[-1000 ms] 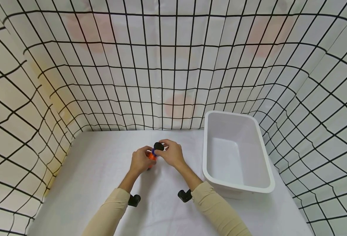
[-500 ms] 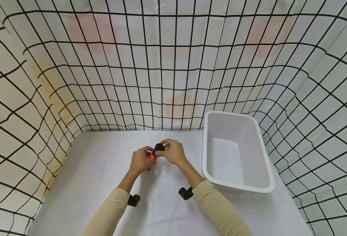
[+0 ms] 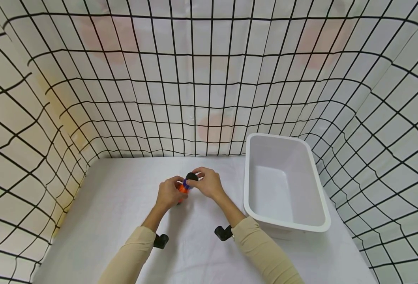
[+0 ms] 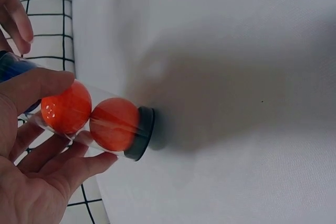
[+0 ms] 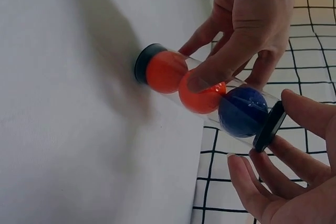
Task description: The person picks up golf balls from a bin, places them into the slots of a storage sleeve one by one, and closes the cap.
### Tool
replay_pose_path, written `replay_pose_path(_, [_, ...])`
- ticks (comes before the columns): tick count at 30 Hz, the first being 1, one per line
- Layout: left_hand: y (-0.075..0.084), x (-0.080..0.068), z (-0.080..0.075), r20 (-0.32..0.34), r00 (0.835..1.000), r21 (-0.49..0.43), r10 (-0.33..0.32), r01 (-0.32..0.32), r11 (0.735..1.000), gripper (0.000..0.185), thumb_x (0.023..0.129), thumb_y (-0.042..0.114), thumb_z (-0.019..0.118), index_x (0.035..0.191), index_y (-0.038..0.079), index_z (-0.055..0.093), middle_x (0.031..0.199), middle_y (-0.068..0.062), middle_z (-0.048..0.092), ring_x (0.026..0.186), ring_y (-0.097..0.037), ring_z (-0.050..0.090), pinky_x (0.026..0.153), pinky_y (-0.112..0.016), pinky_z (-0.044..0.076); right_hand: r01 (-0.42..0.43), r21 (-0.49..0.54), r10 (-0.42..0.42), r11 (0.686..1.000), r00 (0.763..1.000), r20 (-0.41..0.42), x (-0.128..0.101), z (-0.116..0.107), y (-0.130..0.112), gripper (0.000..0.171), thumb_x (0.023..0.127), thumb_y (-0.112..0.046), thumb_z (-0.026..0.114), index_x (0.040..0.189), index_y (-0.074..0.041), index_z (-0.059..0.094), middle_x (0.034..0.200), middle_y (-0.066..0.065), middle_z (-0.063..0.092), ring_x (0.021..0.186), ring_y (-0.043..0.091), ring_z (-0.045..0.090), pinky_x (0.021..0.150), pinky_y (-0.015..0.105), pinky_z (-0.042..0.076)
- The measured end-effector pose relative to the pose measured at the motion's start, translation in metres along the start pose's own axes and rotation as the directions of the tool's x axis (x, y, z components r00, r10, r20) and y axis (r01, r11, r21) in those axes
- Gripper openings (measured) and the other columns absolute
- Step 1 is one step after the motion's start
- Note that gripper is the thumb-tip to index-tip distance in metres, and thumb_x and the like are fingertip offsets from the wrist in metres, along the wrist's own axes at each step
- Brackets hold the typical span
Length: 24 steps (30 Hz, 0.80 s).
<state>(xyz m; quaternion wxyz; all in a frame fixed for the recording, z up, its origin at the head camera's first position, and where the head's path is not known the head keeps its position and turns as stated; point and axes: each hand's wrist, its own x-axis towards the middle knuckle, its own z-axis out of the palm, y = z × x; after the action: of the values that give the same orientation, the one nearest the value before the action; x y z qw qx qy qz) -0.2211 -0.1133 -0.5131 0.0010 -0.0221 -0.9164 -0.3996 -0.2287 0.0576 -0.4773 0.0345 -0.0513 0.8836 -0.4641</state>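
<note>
Clear plastic tube [image 5: 205, 95] with a black base cap is held upright on the white table [image 3: 123, 205] by the left hand [image 3: 167, 194], fingers wrapped round it. Two orange balls [image 5: 181, 80] and one blue ball [image 5: 242, 111] are stacked inside. Round black lid [image 5: 269, 127] is pinched by the right hand [image 3: 209, 183] at the tube's mouth, tilted, not seated yet. Filling looks done; closing is judged left. White plastic bin [image 3: 283, 185] stands nearby, right.
</note>
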Motion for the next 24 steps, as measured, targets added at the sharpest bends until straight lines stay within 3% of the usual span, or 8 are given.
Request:
replay_pose_path(7, [0.0000,-0.0005,0.0008,0.009,1.000,0.004,-0.009,0.009,1.000,0.047,0.067,0.008,0.088,0.111,0.008,0.073,0.098,-0.014,0.077,0.088,-0.027,0.070,0.082,-0.044,0.057,-0.017,0.039,0.016,0.999,1.000,0.011,0.0011,-0.0024,-0.0004,0.041,0.081,-0.031,0.084,0.116,-0.012,0.074,0.107,0.014,0.076,0.101,0.031,0.068,0.068,0.031,0.053])
replay_pose_path(24, [-0.0016,-0.0026,-0.0012,0.004,1.000,0.014,0.004,-0.005,1.000,0.047,0.068,0.010,0.088,0.113,0.010,0.076,0.102,-0.015,0.077,0.093,-0.029,0.071,0.086,-0.047,0.055,-0.024,0.105,0.018,0.994,0.998,0.052,-0.0005,-0.0030,-0.0017,0.040,0.081,-0.022,0.085,0.116,-0.007,0.074,0.106,0.016,0.077,0.097,0.029,0.072,0.068,0.030,0.054])
